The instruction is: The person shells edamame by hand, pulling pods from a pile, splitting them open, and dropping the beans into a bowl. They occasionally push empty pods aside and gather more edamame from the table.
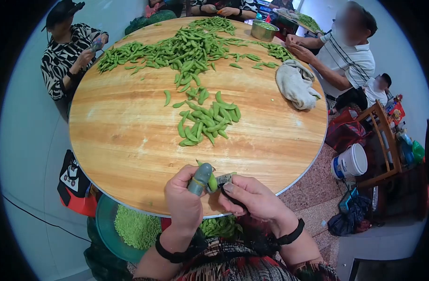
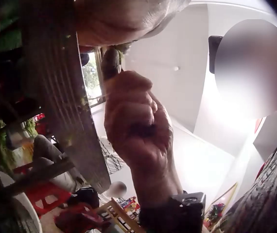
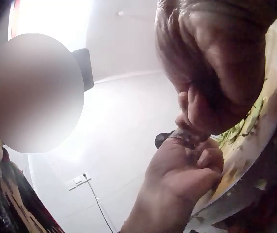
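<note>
At the near edge of the round wooden table (image 1: 130, 112), my left hand (image 1: 183, 199) pinches a green soybean pod (image 1: 213, 181). A grey-green thumb cover (image 1: 201, 175) with a yellow band sits on that thumb. My right hand (image 1: 254, 199) grips a small tool (image 1: 224, 179) with a flat grey metal part and a black handle, held right up against the pod. Its exact kind cannot be told. Beyond the hands lies a small heap of pods (image 1: 207, 122). In both wrist views the hands are close together, seen from below, and the pod is mostly hidden.
A large pod pile (image 1: 191, 47) covers the far side, with a metal bowl (image 1: 264, 31) and a crumpled cloth (image 1: 296, 84) at right. Below the near edge stand a green basin (image 1: 102, 225) of shelled beans and more pods (image 1: 220, 227). Other people sit around the table.
</note>
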Available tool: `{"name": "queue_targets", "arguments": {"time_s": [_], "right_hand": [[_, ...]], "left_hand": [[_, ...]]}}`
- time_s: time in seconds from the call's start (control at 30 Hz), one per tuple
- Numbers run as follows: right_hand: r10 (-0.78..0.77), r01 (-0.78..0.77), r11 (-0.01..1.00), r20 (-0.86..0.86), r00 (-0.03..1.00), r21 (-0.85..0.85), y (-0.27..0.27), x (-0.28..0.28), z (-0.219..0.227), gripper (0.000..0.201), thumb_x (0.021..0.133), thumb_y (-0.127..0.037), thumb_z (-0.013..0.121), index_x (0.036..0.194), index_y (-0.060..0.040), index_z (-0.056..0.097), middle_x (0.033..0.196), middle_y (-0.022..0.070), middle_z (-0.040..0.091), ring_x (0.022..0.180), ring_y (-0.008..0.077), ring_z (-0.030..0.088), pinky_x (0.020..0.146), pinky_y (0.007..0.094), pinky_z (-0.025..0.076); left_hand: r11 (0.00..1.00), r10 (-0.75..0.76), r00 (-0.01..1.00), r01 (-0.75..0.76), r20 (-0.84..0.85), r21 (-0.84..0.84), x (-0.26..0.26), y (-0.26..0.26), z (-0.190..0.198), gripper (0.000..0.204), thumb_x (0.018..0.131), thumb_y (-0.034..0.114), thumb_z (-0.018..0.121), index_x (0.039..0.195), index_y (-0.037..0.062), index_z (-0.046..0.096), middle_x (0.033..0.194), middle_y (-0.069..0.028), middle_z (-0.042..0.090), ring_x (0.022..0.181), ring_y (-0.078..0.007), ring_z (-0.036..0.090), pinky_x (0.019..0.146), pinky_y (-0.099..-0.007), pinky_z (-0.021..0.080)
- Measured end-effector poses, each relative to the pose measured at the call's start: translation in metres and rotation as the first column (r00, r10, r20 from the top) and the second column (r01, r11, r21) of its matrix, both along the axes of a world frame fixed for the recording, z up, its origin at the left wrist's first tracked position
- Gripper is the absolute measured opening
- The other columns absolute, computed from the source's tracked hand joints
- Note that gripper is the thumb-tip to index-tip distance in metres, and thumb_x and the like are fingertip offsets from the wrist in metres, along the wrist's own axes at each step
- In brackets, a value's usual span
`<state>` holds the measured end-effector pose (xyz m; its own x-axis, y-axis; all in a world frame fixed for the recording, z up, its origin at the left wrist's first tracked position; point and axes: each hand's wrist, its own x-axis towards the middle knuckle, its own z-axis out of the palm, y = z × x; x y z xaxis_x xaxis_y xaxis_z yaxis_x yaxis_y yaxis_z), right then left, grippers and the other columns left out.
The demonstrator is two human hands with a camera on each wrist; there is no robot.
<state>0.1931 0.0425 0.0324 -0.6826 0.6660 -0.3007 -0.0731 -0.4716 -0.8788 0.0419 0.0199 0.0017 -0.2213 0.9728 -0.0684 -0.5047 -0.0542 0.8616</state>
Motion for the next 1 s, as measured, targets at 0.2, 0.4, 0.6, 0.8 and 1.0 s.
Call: {"name": "queue_targets", "arguments": {"time_s": [0.2, 0.4, 0.6, 0.8, 1.0], "right_hand": [[-0.008, 0.008, 1.000, 0.013, 1.000, 0.016, -0.002, -0.005, -0.006, 0.025, 0.096, -0.019, 0.038, 0.079, -0.0039, 0.048, 0.062, -0.0018, 0.045, 0.049, 0.0040, 0.036, 0.043, 0.0182, 0.028], [-0.102, 0.042, 0.926, -0.140, 0.985, -0.374, 0.001, -0.008, 0.003, 0.020, 0.095, -0.018, 0.042, 0.082, -0.0048, 0.048, 0.062, -0.0021, 0.046, 0.047, 0.0029, 0.036, 0.040, 0.0174, 0.026], [-0.229, 0.152, 0.924, 0.189, 0.955, 0.350, 0.015, -0.014, -0.003, 0.020, 0.091, -0.018, 0.049, 0.076, -0.0063, 0.051, 0.059, -0.0052, 0.049, 0.049, 0.0013, 0.039, 0.042, 0.0177, 0.029], [-0.114, 0.057, 0.974, 0.254, 0.960, 0.218, 0.045, -0.004, 0.008, 0.022, 0.090, -0.023, 0.050, 0.077, -0.0066, 0.055, 0.058, -0.0063, 0.047, 0.050, 0.0014, 0.039, 0.045, 0.0174, 0.030], [-0.294, -0.201, 0.563, 0.421, 0.858, 0.802, 0.038, 0.021, 0.007, 0.015, 0.081, -0.017, 0.060, 0.088, -0.0034, 0.058, 0.060, 0.0136, 0.055, 0.053, 0.0231, 0.057, 0.052, 0.0339, 0.045]], "left_hand": [[0.993, 0.115, 0.969, -0.105, -0.218, 0.056, 0.004, -0.002, -0.008, 0.010, 0.085, 0.009, 0.057, 0.083, 0.0000, 0.059, 0.074, -0.0020, 0.055, 0.062, -0.0058, 0.049, 0.051, -0.0184, 0.037], [0.973, -0.196, 0.956, 0.162, 0.216, 0.167, -0.004, -0.001, -0.005, 0.018, 0.089, 0.018, 0.056, 0.084, 0.0006, 0.057, 0.076, -0.0009, 0.055, 0.065, -0.0053, 0.050, 0.057, -0.0199, 0.039], [0.995, -0.048, 0.967, 0.069, -0.250, 0.073, 0.002, 0.001, 0.005, 0.006, 0.085, 0.004, 0.056, 0.089, -0.0006, 0.056, 0.078, -0.0012, 0.055, 0.065, -0.0055, 0.051, 0.057, -0.0197, 0.044], [1.000, -0.020, 0.999, 0.020, -0.045, 0.008, -0.006, 0.014, 0.008, 0.020, 0.082, -0.002, 0.048, 0.101, -0.0014, 0.054, 0.075, 0.0008, 0.051, 0.060, -0.0026, 0.044, 0.047, -0.0132, 0.029], [0.999, -0.024, 0.999, 0.026, 0.046, -0.047, -0.038, -0.007, 0.002, 0.030, 0.075, -0.012, 0.041, 0.099, -0.0021, 0.056, 0.075, -0.0015, 0.052, 0.061, -0.0052, 0.044, 0.050, -0.0166, 0.033]]}}
